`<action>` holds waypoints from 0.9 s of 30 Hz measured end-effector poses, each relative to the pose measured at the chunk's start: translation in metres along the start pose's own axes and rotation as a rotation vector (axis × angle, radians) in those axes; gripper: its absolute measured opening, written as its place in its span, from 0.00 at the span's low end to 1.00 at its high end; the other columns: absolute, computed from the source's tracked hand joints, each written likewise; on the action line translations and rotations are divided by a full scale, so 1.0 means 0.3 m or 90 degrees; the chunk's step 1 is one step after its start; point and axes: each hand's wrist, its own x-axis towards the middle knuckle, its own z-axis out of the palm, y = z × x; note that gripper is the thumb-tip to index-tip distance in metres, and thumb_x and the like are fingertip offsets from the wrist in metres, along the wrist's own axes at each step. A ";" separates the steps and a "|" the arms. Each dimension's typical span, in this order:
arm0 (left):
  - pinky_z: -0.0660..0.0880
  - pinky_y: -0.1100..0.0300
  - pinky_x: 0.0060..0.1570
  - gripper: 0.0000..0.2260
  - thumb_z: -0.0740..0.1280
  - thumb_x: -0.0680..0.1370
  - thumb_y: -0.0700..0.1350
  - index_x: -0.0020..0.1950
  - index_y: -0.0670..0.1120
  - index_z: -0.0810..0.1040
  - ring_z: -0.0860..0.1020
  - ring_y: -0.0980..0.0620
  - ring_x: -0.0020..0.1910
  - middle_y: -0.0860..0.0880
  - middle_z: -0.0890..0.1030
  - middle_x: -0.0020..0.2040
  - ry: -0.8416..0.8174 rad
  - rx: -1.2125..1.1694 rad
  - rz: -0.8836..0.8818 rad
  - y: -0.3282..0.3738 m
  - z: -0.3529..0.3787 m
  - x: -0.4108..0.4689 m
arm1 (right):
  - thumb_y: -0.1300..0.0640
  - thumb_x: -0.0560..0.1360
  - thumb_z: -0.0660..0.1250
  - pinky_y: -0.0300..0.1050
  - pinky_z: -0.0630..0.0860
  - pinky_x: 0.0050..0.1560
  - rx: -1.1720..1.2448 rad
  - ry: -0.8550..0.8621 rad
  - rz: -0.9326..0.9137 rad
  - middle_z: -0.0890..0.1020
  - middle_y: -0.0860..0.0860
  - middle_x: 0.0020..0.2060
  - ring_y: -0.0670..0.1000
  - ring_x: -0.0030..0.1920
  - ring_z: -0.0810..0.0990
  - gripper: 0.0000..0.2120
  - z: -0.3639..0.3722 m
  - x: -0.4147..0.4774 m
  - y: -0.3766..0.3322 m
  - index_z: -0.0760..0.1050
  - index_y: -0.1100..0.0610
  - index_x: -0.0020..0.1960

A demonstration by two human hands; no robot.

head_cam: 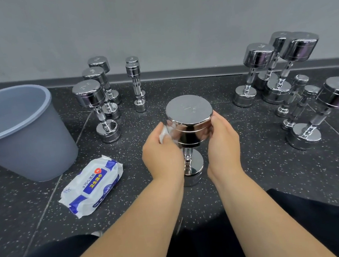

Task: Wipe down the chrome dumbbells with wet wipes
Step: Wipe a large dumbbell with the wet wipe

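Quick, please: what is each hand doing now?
Left hand: presses a wipe against the dumbbell.
Right hand: grips the dumbbell's top head.

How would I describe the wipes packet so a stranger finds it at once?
Find the big grey bin at the left. Beside its base lies the wipes packet. It is soft, white and blue; its neighbours are chrome dumbbells.
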 end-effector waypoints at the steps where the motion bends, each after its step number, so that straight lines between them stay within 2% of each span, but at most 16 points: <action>1: 0.70 0.65 0.63 0.20 0.60 0.81 0.36 0.69 0.54 0.76 0.75 0.58 0.63 0.57 0.78 0.65 -0.007 0.002 0.008 0.004 0.001 -0.002 | 0.60 0.79 0.60 0.26 0.71 0.33 0.001 -0.004 0.001 0.82 0.45 0.44 0.36 0.33 0.78 0.15 0.000 -0.001 0.000 0.80 0.56 0.62; 3: 0.66 0.75 0.59 0.23 0.58 0.82 0.37 0.73 0.57 0.71 0.71 0.64 0.62 0.63 0.75 0.64 -0.023 0.008 0.063 0.023 0.006 -0.008 | 0.61 0.79 0.59 0.26 0.70 0.33 0.000 -0.014 0.001 0.78 0.47 0.43 0.36 0.30 0.76 0.16 -0.001 0.003 0.003 0.78 0.62 0.63; 4: 0.66 0.73 0.61 0.24 0.57 0.82 0.37 0.74 0.59 0.68 0.71 0.64 0.62 0.64 0.74 0.64 -0.028 0.006 0.084 0.031 0.006 -0.004 | 0.60 0.79 0.59 0.26 0.70 0.33 0.000 -0.014 -0.001 0.76 0.47 0.44 0.36 0.30 0.75 0.17 -0.002 0.005 0.006 0.77 0.63 0.64; 6: 0.69 0.59 0.67 0.23 0.58 0.82 0.39 0.73 0.60 0.68 0.74 0.58 0.64 0.59 0.75 0.67 -0.048 -0.004 0.066 0.036 0.007 0.028 | 0.59 0.79 0.59 0.27 0.71 0.34 -0.007 -0.015 -0.003 0.76 0.47 0.44 0.37 0.32 0.75 0.15 -0.005 0.003 0.009 0.79 0.61 0.61; 7: 0.72 0.53 0.66 0.19 0.59 0.82 0.41 0.69 0.60 0.72 0.76 0.55 0.61 0.56 0.78 0.65 -0.065 -0.007 0.047 0.029 0.006 0.057 | 0.59 0.79 0.59 0.28 0.71 0.34 -0.011 -0.018 -0.001 0.76 0.47 0.43 0.37 0.32 0.74 0.13 -0.004 0.001 0.011 0.79 0.60 0.57; 9: 0.77 0.50 0.54 0.13 0.60 0.80 0.43 0.56 0.57 0.80 0.79 0.52 0.49 0.51 0.83 0.56 -0.124 -0.045 -0.005 0.033 0.007 0.102 | 0.58 0.79 0.60 0.28 0.70 0.33 -0.010 -0.022 -0.001 0.76 0.47 0.41 0.37 0.32 0.74 0.09 -0.003 0.001 0.006 0.78 0.58 0.54; 11: 0.73 0.54 0.44 0.13 0.58 0.81 0.43 0.52 0.53 0.82 0.77 0.51 0.40 0.48 0.83 0.46 -0.202 -0.082 -0.056 0.055 0.006 0.141 | 0.57 0.80 0.61 0.27 0.71 0.33 -0.015 -0.016 0.001 0.79 0.44 0.40 0.37 0.33 0.75 0.12 -0.003 0.005 0.004 0.80 0.60 0.56; 13: 0.72 0.55 0.44 0.16 0.55 0.84 0.45 0.51 0.50 0.83 0.78 0.50 0.42 0.47 0.84 0.46 -0.244 -0.115 -0.047 0.076 0.000 0.177 | 0.55 0.80 0.61 0.26 0.72 0.35 -0.022 -0.019 0.006 0.84 0.42 0.45 0.38 0.38 0.80 0.14 0.000 0.002 0.002 0.81 0.56 0.59; 15: 0.73 0.56 0.46 0.13 0.59 0.82 0.46 0.49 0.50 0.84 0.80 0.51 0.47 0.48 0.85 0.51 -0.270 -0.113 -0.015 0.088 0.005 0.212 | 0.54 0.80 0.60 0.27 0.74 0.38 -0.024 -0.025 0.012 0.85 0.43 0.51 0.39 0.47 0.82 0.14 0.004 0.007 -0.001 0.82 0.52 0.60; 17: 0.73 0.54 0.51 0.12 0.62 0.79 0.49 0.47 0.52 0.86 0.79 0.50 0.51 0.49 0.85 0.52 -0.305 -0.040 -0.010 0.079 0.004 0.229 | 0.54 0.80 0.59 0.31 0.75 0.42 -0.032 -0.014 0.016 0.85 0.43 0.52 0.41 0.50 0.82 0.14 0.009 0.010 0.000 0.82 0.50 0.59; 20: 0.72 0.55 0.51 0.20 0.55 0.85 0.50 0.45 0.54 0.86 0.79 0.50 0.50 0.52 0.86 0.48 -0.358 -0.013 -0.032 0.068 0.004 0.243 | 0.54 0.80 0.59 0.37 0.74 0.47 -0.039 -0.001 0.021 0.85 0.43 0.50 0.42 0.50 0.82 0.14 0.016 0.014 0.000 0.83 0.49 0.57; 22: 0.72 0.58 0.47 0.20 0.52 0.86 0.50 0.50 0.53 0.84 0.80 0.54 0.49 0.53 0.86 0.48 -0.385 -0.025 -0.039 0.085 0.005 0.246 | 0.54 0.81 0.59 0.38 0.75 0.47 -0.036 -0.004 0.026 0.85 0.43 0.50 0.42 0.51 0.82 0.14 0.016 0.023 0.004 0.83 0.49 0.56; 24: 0.71 0.58 0.47 0.19 0.52 0.86 0.50 0.52 0.51 0.83 0.80 0.53 0.50 0.52 0.86 0.49 -0.406 -0.028 -0.047 0.105 0.008 0.246 | 0.54 0.81 0.59 0.36 0.75 0.45 -0.033 -0.010 0.029 0.85 0.43 0.49 0.42 0.49 0.82 0.14 0.015 0.029 0.007 0.83 0.50 0.56; 27: 0.72 0.59 0.45 0.15 0.57 0.84 0.46 0.53 0.48 0.84 0.80 0.53 0.48 0.48 0.85 0.51 -0.401 -0.040 -0.013 0.128 0.019 0.258 | 0.56 0.81 0.59 0.31 0.74 0.37 -0.004 -0.012 0.037 0.85 0.43 0.43 0.38 0.39 0.81 0.13 0.012 0.038 0.012 0.83 0.53 0.53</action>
